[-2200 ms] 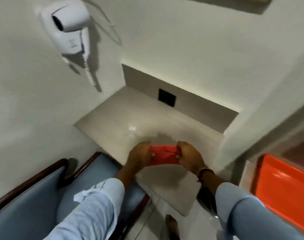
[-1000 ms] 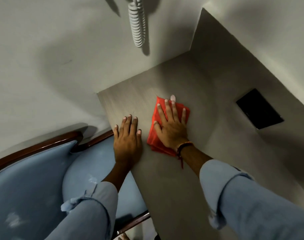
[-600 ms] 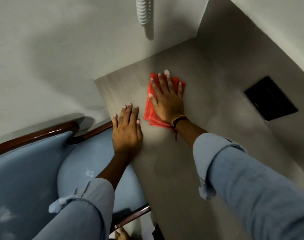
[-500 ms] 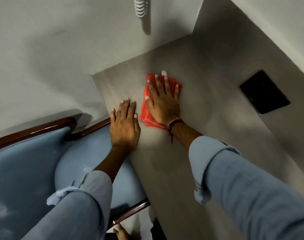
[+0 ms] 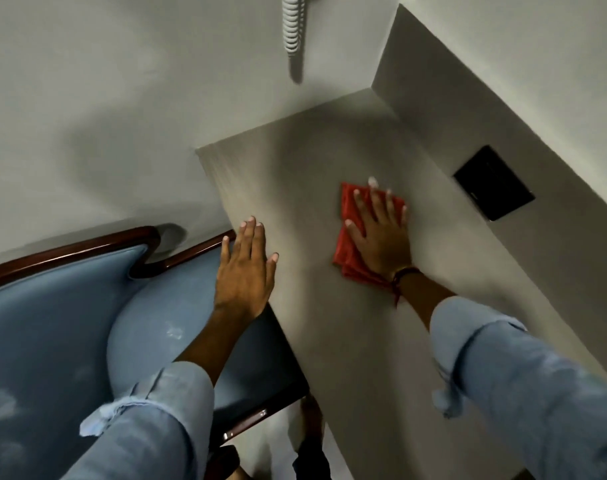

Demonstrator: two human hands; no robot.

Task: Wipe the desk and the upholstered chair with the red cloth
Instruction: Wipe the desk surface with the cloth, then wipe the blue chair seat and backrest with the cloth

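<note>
A folded red cloth (image 5: 345, 237) lies flat on the pale beige desk (image 5: 312, 174). My right hand (image 5: 381, 233) presses down on the cloth with its fingers spread, covering most of it. At the desk's left edge my left hand (image 5: 248, 268) rests palm down, fingers apart, holding nothing. The upholstered chair (image 5: 53, 327), blue with a dark wooden frame, stands at the lower left, with its seat tucked partly under the desk edge.
White walls close the desk in on the left and at the back. A black socket plate (image 5: 492, 183) sits in the back panel at the right. A white coiled cord (image 5: 291, 22) hangs on the wall above the desk. Floor shows below the desk's near edge.
My right hand has slid the red cloth to the right across the desk, away from my left hand. My left hand has stayed at the desk's left edge.
</note>
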